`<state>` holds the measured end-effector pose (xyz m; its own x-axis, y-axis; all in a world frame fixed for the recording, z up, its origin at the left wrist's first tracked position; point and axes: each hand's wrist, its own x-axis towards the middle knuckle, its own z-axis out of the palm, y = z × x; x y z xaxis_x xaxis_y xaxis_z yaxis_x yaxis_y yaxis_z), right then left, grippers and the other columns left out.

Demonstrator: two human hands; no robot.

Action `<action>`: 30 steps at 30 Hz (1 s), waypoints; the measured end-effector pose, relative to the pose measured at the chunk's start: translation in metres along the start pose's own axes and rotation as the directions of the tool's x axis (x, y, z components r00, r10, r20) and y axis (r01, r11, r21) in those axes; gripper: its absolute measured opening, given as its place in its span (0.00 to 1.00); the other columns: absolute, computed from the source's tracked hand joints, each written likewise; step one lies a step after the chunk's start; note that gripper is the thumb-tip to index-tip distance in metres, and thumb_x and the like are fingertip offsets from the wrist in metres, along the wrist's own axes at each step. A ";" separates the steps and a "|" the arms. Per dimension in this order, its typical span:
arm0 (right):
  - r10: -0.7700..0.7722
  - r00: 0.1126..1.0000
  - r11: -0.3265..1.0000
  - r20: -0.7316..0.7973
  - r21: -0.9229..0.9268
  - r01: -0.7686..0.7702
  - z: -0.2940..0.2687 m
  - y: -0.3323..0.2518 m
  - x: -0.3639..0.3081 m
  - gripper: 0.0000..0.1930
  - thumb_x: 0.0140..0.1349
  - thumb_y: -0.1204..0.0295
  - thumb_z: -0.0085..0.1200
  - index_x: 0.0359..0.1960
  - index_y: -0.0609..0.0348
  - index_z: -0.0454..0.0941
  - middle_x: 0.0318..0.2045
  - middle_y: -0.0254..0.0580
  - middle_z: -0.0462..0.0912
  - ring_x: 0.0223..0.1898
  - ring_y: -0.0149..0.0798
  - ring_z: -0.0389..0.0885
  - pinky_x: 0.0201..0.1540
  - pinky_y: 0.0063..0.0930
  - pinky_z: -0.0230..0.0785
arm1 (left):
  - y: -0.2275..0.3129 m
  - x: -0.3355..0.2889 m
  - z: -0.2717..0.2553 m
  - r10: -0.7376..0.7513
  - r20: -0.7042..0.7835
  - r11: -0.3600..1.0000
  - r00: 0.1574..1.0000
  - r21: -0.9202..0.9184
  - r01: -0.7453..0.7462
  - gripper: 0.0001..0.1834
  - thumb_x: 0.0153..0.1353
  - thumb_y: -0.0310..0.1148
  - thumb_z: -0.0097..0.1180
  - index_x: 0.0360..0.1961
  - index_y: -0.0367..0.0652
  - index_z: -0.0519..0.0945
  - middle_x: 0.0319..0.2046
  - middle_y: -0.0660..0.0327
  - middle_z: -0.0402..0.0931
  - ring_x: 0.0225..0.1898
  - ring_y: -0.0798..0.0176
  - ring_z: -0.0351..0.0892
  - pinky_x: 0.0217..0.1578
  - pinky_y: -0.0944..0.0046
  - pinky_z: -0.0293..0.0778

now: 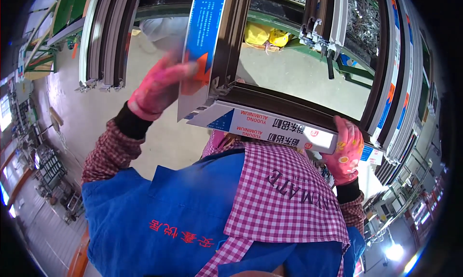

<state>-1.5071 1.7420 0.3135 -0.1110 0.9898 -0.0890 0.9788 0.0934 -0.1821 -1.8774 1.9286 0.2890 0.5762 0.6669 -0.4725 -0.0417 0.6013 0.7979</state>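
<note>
A dark brown aluminium frame with white, blue and orange protective film is in front of me. Its near aluminium profile (pixel 270 123) runs crosswise, and its left aluminium profile (pixel 197 40) reaches away from me. Metal corner pieces (pixel 222 90) show where these two meet at the near left. My left hand (pixel 161 86), in a pink glove and blurred, has its fingers stretched out against the outer face of the left profile. My right hand (pixel 345 151), in a patterned pink glove, is wrapped round the right end of the near profile, thumb on top.
Several long profiles (pixel 108 40) stick out at the left, and more wrapped profiles (pixel 402 89) lie along the right. Beyond the frame are a green bench (pixel 294 50), a yellow bag (pixel 263 33) and a bin of metal shavings (pixel 357 21). Equipment (pixel 48 166) stands far left.
</note>
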 end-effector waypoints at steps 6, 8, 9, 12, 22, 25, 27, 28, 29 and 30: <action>-0.064 0.998 0.997 -0.003 -0.039 0.064 0.014 0.027 -0.012 0.26 0.34 0.69 0.65 0.40 0.59 0.72 0.34 0.48 0.76 0.40 0.54 0.75 0.45 0.46 0.67 | -0.015 0.007 0.008 -0.094 -0.248 0.993 0.964 -0.089 0.074 0.23 0.62 0.45 0.55 0.54 0.42 0.74 0.44 0.65 0.76 0.43 0.71 0.75 0.44 0.69 0.71; -0.109 0.993 0.990 -0.042 -0.092 0.105 0.013 0.032 -0.008 0.26 0.33 0.69 0.64 0.39 0.59 0.72 0.34 0.48 0.75 0.39 0.54 0.75 0.44 0.46 0.67 | -0.015 0.011 0.002 -0.102 -0.177 0.994 0.979 -0.064 0.092 0.24 0.63 0.46 0.53 0.55 0.42 0.73 0.44 0.64 0.76 0.42 0.69 0.76 0.43 0.68 0.72; -0.102 0.994 0.991 -0.044 -0.093 0.098 0.009 0.028 -0.005 0.26 0.33 0.69 0.64 0.39 0.59 0.72 0.34 0.48 0.75 0.39 0.54 0.74 0.44 0.46 0.67 | -0.016 0.012 0.002 -0.102 -0.176 0.994 0.979 -0.056 0.093 0.24 0.63 0.46 0.53 0.55 0.42 0.73 0.44 0.64 0.76 0.42 0.69 0.76 0.43 0.68 0.72; -0.051 0.998 0.999 0.022 0.010 0.051 0.002 0.012 -0.005 0.25 0.33 0.68 0.64 0.39 0.59 0.72 0.35 0.47 0.75 0.40 0.54 0.74 0.45 0.46 0.67 | -0.022 0.012 0.001 -0.058 -0.268 0.995 0.962 -0.098 0.033 0.25 0.63 0.47 0.53 0.56 0.42 0.72 0.45 0.63 0.75 0.44 0.68 0.76 0.44 0.67 0.72; -0.043 0.998 0.999 0.044 0.021 0.043 -0.004 0.013 -0.005 0.26 0.35 0.68 0.64 0.40 0.59 0.72 0.35 0.47 0.75 0.40 0.54 0.74 0.44 0.45 0.67 | -0.025 0.000 0.003 0.046 -0.305 0.998 0.951 -0.029 -0.058 0.38 0.60 0.56 0.54 0.64 0.44 0.65 0.56 0.62 0.70 0.51 0.64 0.74 0.50 0.64 0.72; -0.062 0.997 0.995 0.036 0.081 0.059 0.002 0.008 -0.001 0.26 0.35 0.69 0.64 0.41 0.59 0.72 0.35 0.47 0.75 0.40 0.54 0.74 0.43 0.46 0.67 | -0.019 0.000 0.011 -0.034 -0.342 0.992 0.939 -0.127 -0.010 0.36 0.60 0.56 0.54 0.64 0.46 0.65 0.55 0.63 0.70 0.53 0.63 0.73 0.50 0.64 0.72; -0.088 0.996 0.995 -0.012 -0.039 0.087 0.004 0.012 -0.002 0.27 0.34 0.69 0.64 0.41 0.59 0.72 0.35 0.47 0.75 0.39 0.54 0.74 0.43 0.46 0.67 | -0.012 0.001 0.020 -0.062 -0.422 0.998 0.904 0.003 0.070 0.34 0.61 0.54 0.53 0.63 0.47 0.66 0.55 0.63 0.70 0.53 0.64 0.73 0.50 0.65 0.72; -0.092 0.996 0.996 0.000 0.016 0.092 -0.003 0.013 0.001 0.27 0.33 0.68 0.64 0.41 0.59 0.72 0.35 0.47 0.75 0.39 0.54 0.74 0.43 0.45 0.67 | -0.014 0.003 0.021 -0.067 -0.426 0.997 0.902 -0.003 0.072 0.34 0.61 0.54 0.53 0.63 0.47 0.66 0.55 0.63 0.70 0.53 0.64 0.73 0.50 0.65 0.72; -0.097 0.995 0.995 0.005 0.016 0.097 -0.003 0.011 0.001 0.27 0.33 0.68 0.64 0.41 0.59 0.72 0.35 0.47 0.75 0.39 0.54 0.74 0.43 0.45 0.67 | -0.016 0.005 0.020 -0.062 -0.364 0.988 0.929 -0.152 0.006 0.32 0.62 0.53 0.53 0.63 0.47 0.67 0.55 0.63 0.70 0.52 0.65 0.74 0.48 0.65 0.73; -0.101 0.995 0.995 0.000 0.023 0.101 -0.003 0.014 0.002 0.27 0.33 0.68 0.64 0.41 0.59 0.72 0.35 0.47 0.75 0.39 0.54 0.74 0.43 0.45 0.67 | -0.016 0.008 0.022 -0.040 -0.306 0.953 0.951 -0.299 -0.056 0.31 0.63 0.51 0.52 0.62 0.47 0.67 0.55 0.63 0.70 0.51 0.67 0.74 0.47 0.66 0.73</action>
<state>-1.4934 1.7455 0.3138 -0.2088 0.9754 -0.0700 0.9584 0.1899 -0.2129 -1.8542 1.9149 0.2804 0.2994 0.7450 -0.5961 -0.3159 0.6669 0.6748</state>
